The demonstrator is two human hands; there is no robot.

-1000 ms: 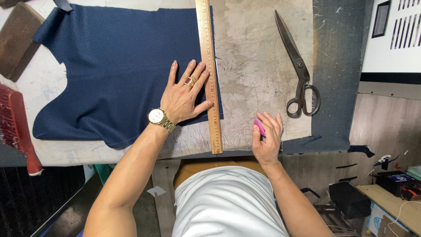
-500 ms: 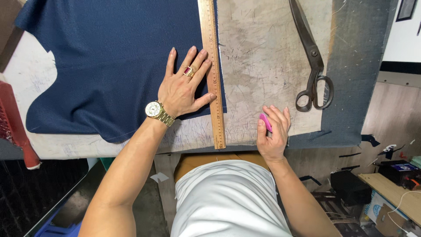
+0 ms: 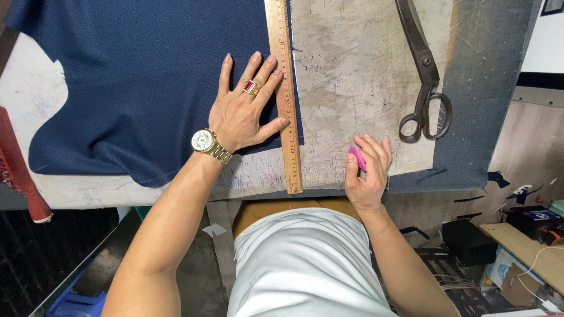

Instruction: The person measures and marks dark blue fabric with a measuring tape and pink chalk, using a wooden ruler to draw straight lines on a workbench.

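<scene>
A piece of dark blue fabric [image 3: 135,76] lies flat on a worn cutting table [image 3: 352,76]. A long wooden ruler [image 3: 286,100] runs along the fabric's right edge, pointing away from me. My left hand [image 3: 244,111], with a ring and a gold watch, presses flat on the fabric, fingertips and thumb against the ruler. My right hand [image 3: 367,173] rests at the table's near edge, to the right of the ruler, pinching a pink piece of tailor's chalk [image 3: 357,157].
Large metal scissors [image 3: 424,76] lie on the table at the right. A strip of grey-blue cloth [image 3: 482,88] covers the table's right side. Red fabric [image 3: 17,170] hangs at the left edge. Boxes and clutter sit on the floor at the lower right.
The view has shifted closer and slightly down. Both hands keep their places; the left stays on the fabric and ruler, the right still holds the chalk near the table edge.
</scene>
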